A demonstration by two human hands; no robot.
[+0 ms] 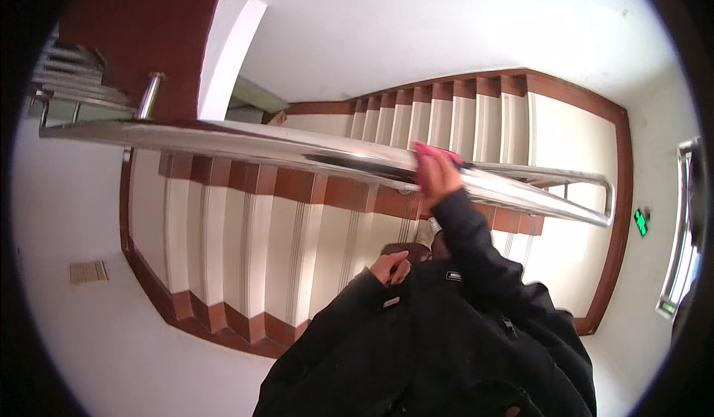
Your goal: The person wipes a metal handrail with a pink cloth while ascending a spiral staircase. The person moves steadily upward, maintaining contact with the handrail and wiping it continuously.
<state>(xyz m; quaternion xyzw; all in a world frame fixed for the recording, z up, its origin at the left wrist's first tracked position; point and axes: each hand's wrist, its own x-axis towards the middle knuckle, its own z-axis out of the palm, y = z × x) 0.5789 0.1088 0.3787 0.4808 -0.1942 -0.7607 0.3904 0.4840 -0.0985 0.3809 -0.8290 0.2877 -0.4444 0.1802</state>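
My right hand is wrapped over a polished stainless steel handrail, pressing a pink cloth against the tube. A dark patch shows along the cloth's far side; the hand is slightly blurred. Below the rail, my left hand is held in front of my black jacket with its fingers curled, and nothing shows in it. Part of a shoe is visible on the steps beneath my hands.
A stair flight with cream treads and red-brown edging lies on my side of the rail. Beyond it is another flight. A landing joins them at right, near a green lit sign and a window.
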